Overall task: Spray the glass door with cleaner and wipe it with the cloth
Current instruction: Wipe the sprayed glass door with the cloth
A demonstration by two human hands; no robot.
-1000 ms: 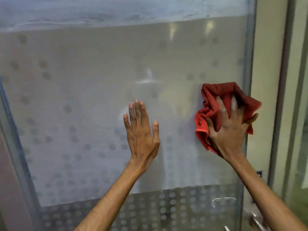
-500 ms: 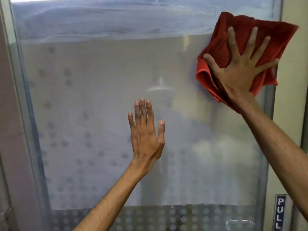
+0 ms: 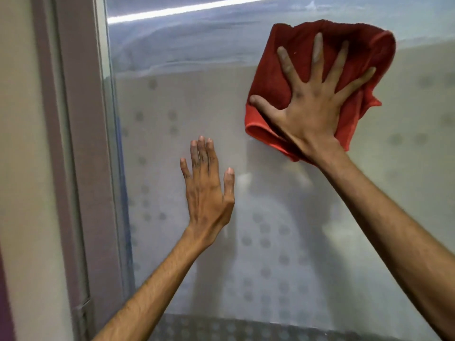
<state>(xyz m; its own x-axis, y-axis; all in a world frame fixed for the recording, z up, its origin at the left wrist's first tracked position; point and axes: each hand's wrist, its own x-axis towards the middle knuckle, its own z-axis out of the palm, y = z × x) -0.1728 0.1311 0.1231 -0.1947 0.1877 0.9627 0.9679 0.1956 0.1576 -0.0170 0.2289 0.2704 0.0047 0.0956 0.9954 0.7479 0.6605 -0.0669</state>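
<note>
Forearms reach up from the bottom of the view toward the glass door (image 3: 246,217), which fills most of the frame. Nearest the middle, the left hand (image 3: 206,193) lies flat on the pane with fingers straight and close together and the thumb out to the side; it holds nothing, and seems placed there to brace the body and steady the door against the push of wiping. Higher and to the right, the right hand (image 3: 312,104) is spread wide, palm pressed into a bunched red cloth (image 3: 275,77) that it pins against the glass; the splayed fingers look meant to spread pressure across the fabric so more of it meets the surface. The cloth sits where the frosted, dotted zone gives way to a clearer strip (image 3: 187,45) at the top. Faint smears and arcs show in that upper strip, though whether they are cleaner or reflection is hard to tell. No spray bottle is in sight, so the step in hand appears to be wiping. At the far left stands the door frame (image 3: 81,143), and along the bottom edge a patterned metal plate (image 3: 221,328) crosses the door.
</note>
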